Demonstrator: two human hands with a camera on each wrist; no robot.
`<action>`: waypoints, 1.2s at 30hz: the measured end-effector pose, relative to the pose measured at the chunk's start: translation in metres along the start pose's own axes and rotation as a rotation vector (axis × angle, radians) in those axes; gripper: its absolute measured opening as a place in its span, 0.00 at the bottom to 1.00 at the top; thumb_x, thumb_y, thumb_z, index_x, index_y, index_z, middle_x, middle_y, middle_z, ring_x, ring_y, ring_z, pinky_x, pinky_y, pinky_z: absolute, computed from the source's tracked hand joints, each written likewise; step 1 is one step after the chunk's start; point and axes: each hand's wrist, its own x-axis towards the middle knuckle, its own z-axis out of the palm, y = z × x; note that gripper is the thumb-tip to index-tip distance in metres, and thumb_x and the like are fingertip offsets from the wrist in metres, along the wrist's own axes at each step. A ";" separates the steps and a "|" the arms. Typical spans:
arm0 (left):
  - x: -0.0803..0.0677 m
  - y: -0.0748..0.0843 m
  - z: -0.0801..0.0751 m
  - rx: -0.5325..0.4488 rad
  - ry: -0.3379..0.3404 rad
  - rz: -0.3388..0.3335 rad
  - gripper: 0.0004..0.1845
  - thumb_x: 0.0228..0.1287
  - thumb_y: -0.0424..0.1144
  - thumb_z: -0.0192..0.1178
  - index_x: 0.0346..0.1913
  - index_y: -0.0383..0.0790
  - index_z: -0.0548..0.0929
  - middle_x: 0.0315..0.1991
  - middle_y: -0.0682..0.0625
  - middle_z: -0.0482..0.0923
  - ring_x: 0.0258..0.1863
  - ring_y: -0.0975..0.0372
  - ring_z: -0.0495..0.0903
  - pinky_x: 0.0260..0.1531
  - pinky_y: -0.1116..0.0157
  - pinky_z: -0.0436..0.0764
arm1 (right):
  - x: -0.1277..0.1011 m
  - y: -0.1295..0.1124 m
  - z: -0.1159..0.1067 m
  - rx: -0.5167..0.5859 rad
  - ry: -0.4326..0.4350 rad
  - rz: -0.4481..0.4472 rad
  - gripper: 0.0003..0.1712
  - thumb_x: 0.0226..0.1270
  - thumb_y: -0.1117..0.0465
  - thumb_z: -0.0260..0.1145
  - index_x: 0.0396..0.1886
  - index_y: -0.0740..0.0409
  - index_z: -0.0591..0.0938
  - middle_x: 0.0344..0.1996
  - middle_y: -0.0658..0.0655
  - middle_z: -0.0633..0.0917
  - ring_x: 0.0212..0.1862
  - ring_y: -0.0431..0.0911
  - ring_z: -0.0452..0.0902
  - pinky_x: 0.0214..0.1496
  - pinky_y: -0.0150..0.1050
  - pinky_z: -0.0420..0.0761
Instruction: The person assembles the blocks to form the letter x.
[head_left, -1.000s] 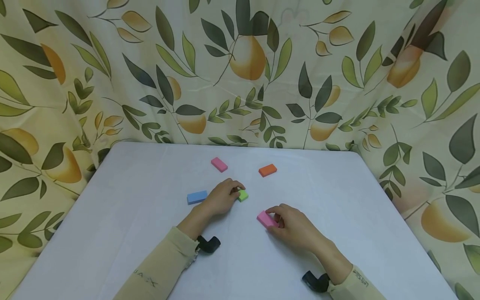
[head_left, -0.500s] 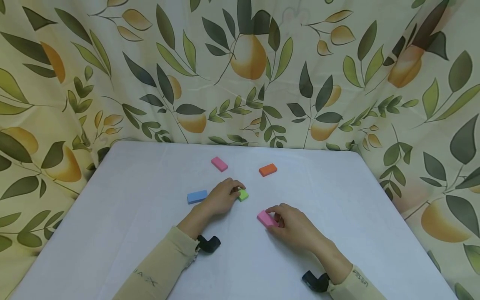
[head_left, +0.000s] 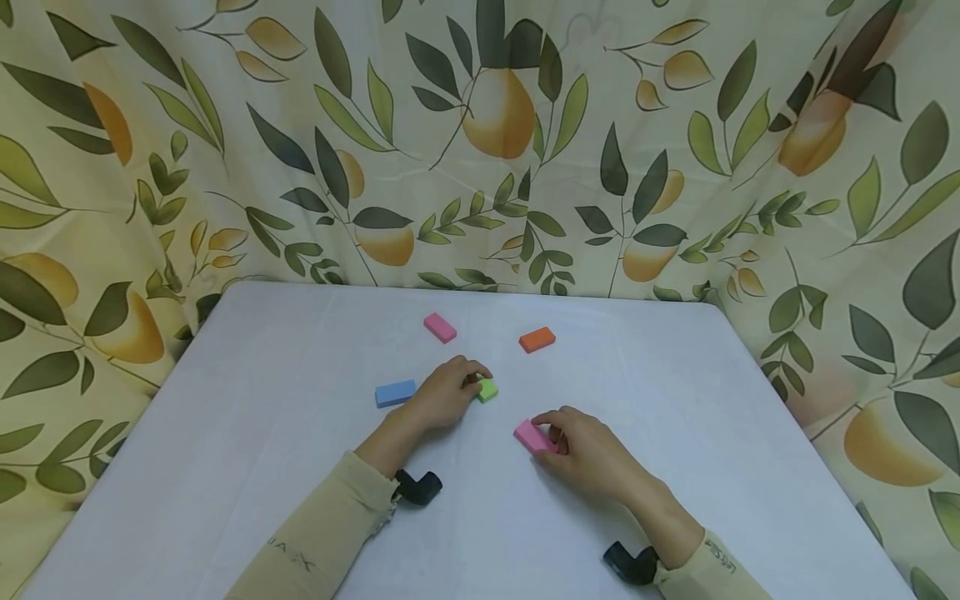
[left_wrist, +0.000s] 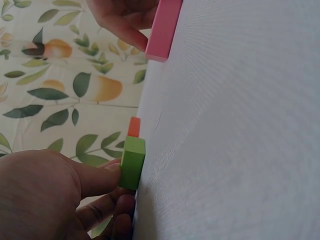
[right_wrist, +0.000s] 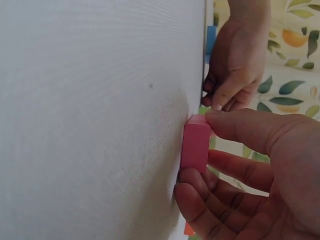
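On the white table [head_left: 262, 375], my left hand [head_left: 446, 392] pinches a small green block [head_left: 487, 390] that lies flat; the left wrist view shows the green block [left_wrist: 132, 162] between my thumb and fingers [left_wrist: 100, 175]. My right hand [head_left: 581, 450] grips a pink block [head_left: 531, 437] that rests on the table in front of it. Seen from the right wrist, thumb and fingers [right_wrist: 235, 127] curl around the pink block [right_wrist: 195, 145]. Both hands rest on the tabletop.
A blue block [head_left: 394, 392] lies left of my left hand. A second pink block [head_left: 439, 327] and an orange block [head_left: 537, 338] lie farther back. A leaf-and-fruit patterned curtain [head_left: 480, 142] hangs behind and beside the table.
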 end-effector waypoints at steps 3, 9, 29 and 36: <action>0.000 0.000 0.000 0.004 0.000 0.001 0.13 0.73 0.41 0.51 0.55 0.55 0.80 0.43 0.56 0.73 0.43 0.61 0.72 0.46 0.63 0.75 | 0.000 -0.001 0.000 0.003 -0.004 0.011 0.23 0.57 0.54 0.72 0.54 0.49 0.81 0.31 0.44 0.78 0.33 0.39 0.71 0.36 0.32 0.74; 0.001 0.001 0.000 0.004 -0.008 0.001 0.13 0.73 0.41 0.51 0.55 0.55 0.80 0.43 0.56 0.73 0.43 0.62 0.72 0.46 0.64 0.75 | 0.001 -0.001 0.000 0.005 -0.002 0.005 0.22 0.58 0.54 0.72 0.53 0.49 0.81 0.31 0.44 0.78 0.33 0.39 0.72 0.36 0.31 0.74; 0.002 -0.003 0.004 0.002 0.015 0.026 0.12 0.73 0.40 0.51 0.54 0.56 0.80 0.40 0.57 0.73 0.41 0.62 0.72 0.43 0.64 0.74 | 0.003 -0.001 0.000 -0.001 0.009 -0.016 0.22 0.58 0.54 0.72 0.53 0.49 0.82 0.30 0.44 0.77 0.33 0.39 0.72 0.35 0.30 0.73; 0.001 -0.003 0.003 0.003 0.013 0.016 0.13 0.73 0.40 0.51 0.54 0.56 0.80 0.40 0.57 0.73 0.41 0.62 0.72 0.43 0.65 0.74 | 0.004 -0.002 0.001 0.003 0.009 -0.020 0.22 0.58 0.54 0.72 0.53 0.50 0.82 0.30 0.44 0.77 0.33 0.39 0.72 0.35 0.30 0.73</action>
